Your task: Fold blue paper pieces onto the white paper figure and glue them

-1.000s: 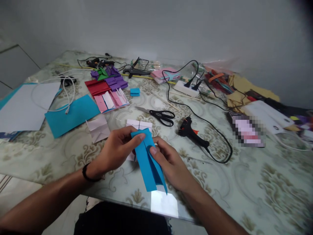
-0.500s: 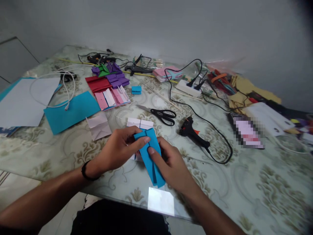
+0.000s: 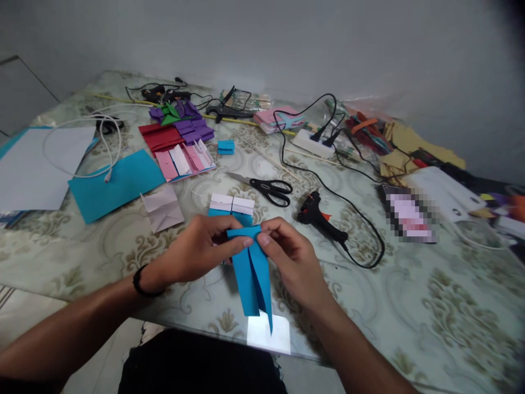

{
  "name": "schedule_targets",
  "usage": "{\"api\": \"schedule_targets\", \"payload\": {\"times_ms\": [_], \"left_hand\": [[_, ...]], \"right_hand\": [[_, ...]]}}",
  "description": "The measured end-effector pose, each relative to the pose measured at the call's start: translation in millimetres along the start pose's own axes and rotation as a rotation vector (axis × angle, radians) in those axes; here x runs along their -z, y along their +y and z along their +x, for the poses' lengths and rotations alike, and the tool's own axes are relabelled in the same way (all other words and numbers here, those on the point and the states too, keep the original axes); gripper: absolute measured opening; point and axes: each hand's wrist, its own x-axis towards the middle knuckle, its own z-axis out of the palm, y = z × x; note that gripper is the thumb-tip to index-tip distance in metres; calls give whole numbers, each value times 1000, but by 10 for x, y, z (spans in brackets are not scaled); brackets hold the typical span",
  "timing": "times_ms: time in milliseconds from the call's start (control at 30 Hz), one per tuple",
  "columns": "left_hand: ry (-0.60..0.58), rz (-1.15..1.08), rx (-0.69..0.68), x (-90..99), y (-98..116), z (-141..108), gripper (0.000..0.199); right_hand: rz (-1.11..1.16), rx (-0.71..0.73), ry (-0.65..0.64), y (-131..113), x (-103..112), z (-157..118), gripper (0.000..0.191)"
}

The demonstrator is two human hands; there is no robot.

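Observation:
A folded strip of blue paper [image 3: 246,282] hangs between my two hands, its lower end split into two flaps. My left hand [image 3: 200,247] pinches the upper left edge, thumb on the front face. At the upper right corner, my right hand [image 3: 292,257] grips the same paper between thumb and fingers. Behind it on the table lies a folded white and blue paper piece [image 3: 232,204], partly hidden by the hands. Black-handled scissors [image 3: 268,190] rest just beyond, and a black glue gun [image 3: 322,218] lies to the right of my right hand.
Folded pink and white papers [image 3: 186,160], a blue sheet [image 3: 117,183] and a folded pale paper [image 3: 163,209] lie to the left. A power strip [image 3: 312,143] with black cords sits at the back. A phone [image 3: 410,214] lies on the right.
My right hand has shifted from the middle of the blue paper up to its top right corner. The top edge is now folded over, and the lower flaps have spread apart.

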Motion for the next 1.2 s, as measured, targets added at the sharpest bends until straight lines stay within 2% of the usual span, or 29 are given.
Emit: {"api": "schedule_targets", "payload": {"times_ms": [267,667,900,1200], "left_hand": [[-47,-75,27,-1,-17,-2,34],[-34,7,12,-8,-14,-2,34],[-61,-46,47,-20,15,-7,36],[-66,4,32,-14,-4,-7,38]], "right_hand": [[-70,39,53,24,-39,-46,21],[-174,75,32,23,-59,-62,32],[-212,98,72,21,-72,-71,31],[-240,96,93,38,-95,-71,31]]}}
